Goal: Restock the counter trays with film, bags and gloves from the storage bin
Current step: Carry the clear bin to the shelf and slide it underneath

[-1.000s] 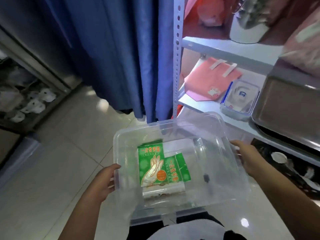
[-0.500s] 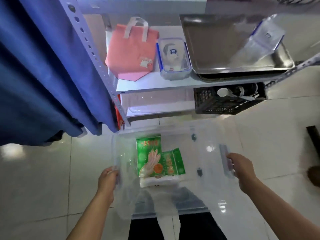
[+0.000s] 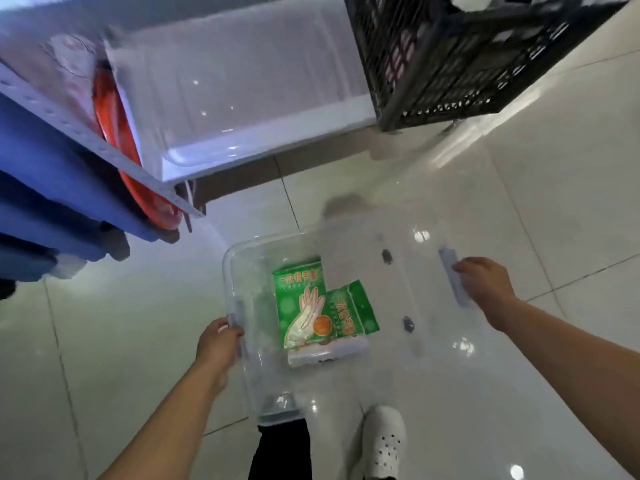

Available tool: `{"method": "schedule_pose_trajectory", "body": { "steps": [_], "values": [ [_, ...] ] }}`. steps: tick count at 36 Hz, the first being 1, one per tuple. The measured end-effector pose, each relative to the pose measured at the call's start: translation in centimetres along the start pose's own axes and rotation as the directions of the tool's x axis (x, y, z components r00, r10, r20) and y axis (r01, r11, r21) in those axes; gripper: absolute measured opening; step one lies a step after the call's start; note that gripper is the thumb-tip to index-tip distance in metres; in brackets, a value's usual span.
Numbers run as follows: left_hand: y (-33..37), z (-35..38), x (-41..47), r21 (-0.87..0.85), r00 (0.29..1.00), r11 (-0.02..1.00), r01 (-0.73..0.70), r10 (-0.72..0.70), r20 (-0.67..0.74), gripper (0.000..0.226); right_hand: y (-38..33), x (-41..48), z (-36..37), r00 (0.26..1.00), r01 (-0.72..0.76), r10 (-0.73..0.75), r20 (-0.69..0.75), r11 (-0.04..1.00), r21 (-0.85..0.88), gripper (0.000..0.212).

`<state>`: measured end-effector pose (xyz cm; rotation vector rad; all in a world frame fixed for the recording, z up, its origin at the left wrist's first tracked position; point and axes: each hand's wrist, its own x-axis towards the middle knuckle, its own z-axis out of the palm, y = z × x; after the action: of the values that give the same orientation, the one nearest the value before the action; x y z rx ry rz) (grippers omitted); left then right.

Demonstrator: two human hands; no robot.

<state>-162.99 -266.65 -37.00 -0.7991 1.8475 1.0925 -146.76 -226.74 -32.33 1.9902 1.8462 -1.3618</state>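
A clear plastic storage bin [image 3: 239,258] hangs low over the tiled floor, held at both ends. My left hand [image 3: 219,344] grips its left handle and my right hand [image 3: 485,285] grips the right handle. Inside lie two green glove packets: a large one [image 3: 300,299] printed with a hand, and a smaller one [image 3: 356,311] beside it. A white roll or pack [image 3: 325,353] lies under their near edge. The right half of the bin holds nothing.
A white lid or tray [image 3: 242,98] rests on the bottom shelf of a metal rack, ahead of the bin. A black plastic crate [image 3: 450,57] sits to its right. An orange object [image 3: 117,140] and a blue curtain [image 3: 52,188] are at left. My white shoe [image 3: 384,441] is below the bin.
The bin has gone down toward the floor in front of the rack's bottom shelf. My view has tilted down, so the upper shelves have left the frame. Both hands keep their grip.
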Motion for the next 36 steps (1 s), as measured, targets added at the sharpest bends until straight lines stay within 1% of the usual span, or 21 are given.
{"method": "schedule_pose_trajectory", "body": {
  "steps": [2,4,8,11,14,16,18,20,21,24,25,29,32,34,35,36],
  "values": [
    [-0.5,1.7,2.4,-0.007,0.998,0.999,-0.039,0.039,-0.052,0.025,1.6,2.6,1.0,1.000,0.007,-0.007,-0.005,1.000,0.001,0.036],
    [-0.7,3.1,4.1,-0.006,0.992,0.996,-0.091,0.090,-0.086,0.025,2.7,4.8,2.0,0.999,0.017,-0.017,-0.033,1.000,0.007,0.042],
    [-0.7,5.0,6.8,-0.007,0.977,0.981,-0.196,0.195,-0.087,0.027,3.0,8.8,4.3,0.990,0.076,-0.071,-0.118,0.996,0.039,0.041],
    [0.3,5.7,9.2,0.005,0.963,0.967,-0.254,0.253,-0.095,0.025,2.0,11.7,6.2,0.985,0.127,-0.118,-0.122,0.989,0.072,0.045],
    [2.2,5.9,11.7,0.095,0.947,0.950,-0.296,0.305,-0.098,0.021,0.1,14.0,8.0,0.981,0.182,-0.176,-0.078,0.980,0.078,0.048],
    [3.8,5.9,13.0,0.175,0.932,0.924,-0.339,0.355,-0.070,0.018,-1.2,14.9,8.8,0.974,0.219,-0.215,-0.073,0.974,0.053,0.046],
    [5.1,5.8,13.8,0.259,0.924,0.895,-0.362,0.382,-0.027,0.019,-2.2,15.3,9.7,0.964,0.254,-0.250,-0.087,0.967,0.029,0.050],
    [5.7,5.6,14.3,0.298,0.922,0.879,-0.372,0.387,0.009,0.021,-2.8,15.8,10.4,0.950,0.293,-0.289,-0.115,0.956,0.012,0.060],
    [5.8,5.6,14.6,0.303,0.919,0.873,-0.382,0.394,0.024,0.022,-2.8,16.2,10.8,0.942,0.312,-0.309,-0.129,0.950,0.002,0.061],
    [6.2,5.2,15.6,0.319,0.916,0.863,-0.392,0.400,0.044,0.023,-2.1,18.4,11.7,0.919,0.358,-0.363,-0.153,0.932,-0.061,0.040],
    [6.3,5.0,15.9,0.317,0.917,0.864,-0.391,0.397,0.048,0.022,-1.9,19.2,12.0,0.908,0.377,-0.387,-0.161,0.922,-0.089,0.037],
    [6.4,3.7,16.7,0.348,0.912,0.844,-0.407,0.398,0.102,0.010,-0.3,21.0,12.6,0.835,0.483,-0.513,-0.198,0.857,-0.180,0.032],
    [7.3,2.7,16.6,0.423,0.923,0.821,-0.384,0.345,0.169,0.018,0.2,21.5,12.6,0.773,0.562,-0.603,-0.196,0.795,-0.227,0.034],
    [8.4,2.6,16.3,0.518,0.932,0.775,-0.362,0.315,0.180,0.023,0.2,21.4,12.2,0.768,0.568,-0.618,-0.164,0.778,-0.269,0.037],
    [9.0,2.8,15.9,0.591,0.937,0.730,-0.343,0.306,0.166,0.025,0.1,21.2,12.0,0.774,0.562,-0.619,-0.138,0.770,-0.301,0.036],
    [9.8,3.0,15.3,0.697,0.937,0.639,-0.326,0.317,0.148,0.029,-0.1,20.7,11.9,0.781,0.554,-0.616,-0.104,0.759,-0.341,0.036]
  ]
}}
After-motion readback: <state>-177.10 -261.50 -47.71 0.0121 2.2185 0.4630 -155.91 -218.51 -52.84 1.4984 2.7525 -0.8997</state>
